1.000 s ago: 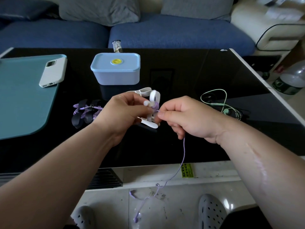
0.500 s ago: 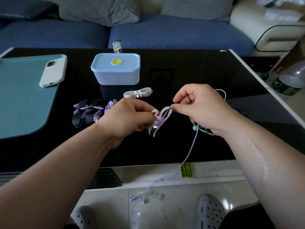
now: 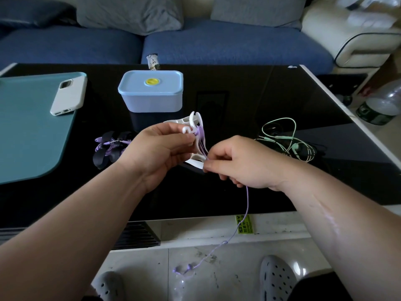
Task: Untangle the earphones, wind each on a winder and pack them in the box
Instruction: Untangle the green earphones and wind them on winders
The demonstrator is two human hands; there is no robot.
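A purple earphone cable (image 3: 246, 213) is partly wound on a white winder (image 3: 196, 120), earbuds (image 3: 184, 269) seemingly dangling.

Blue sofa (image 3: 227, 46), grey cushions (image 3: 130, 11); blk table (image 3: 260, 94); floor (image 3: 234, 283) prob. tile.

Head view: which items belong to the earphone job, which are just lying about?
Job: white winder in left hand; purple cord pinched by right hand; green earphones; wound purple set; box.
Idle: phone; teal mat; bottle; wrapper.

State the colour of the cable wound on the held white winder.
Light purple; the cable shows best in the head view, hanging below the right hand.
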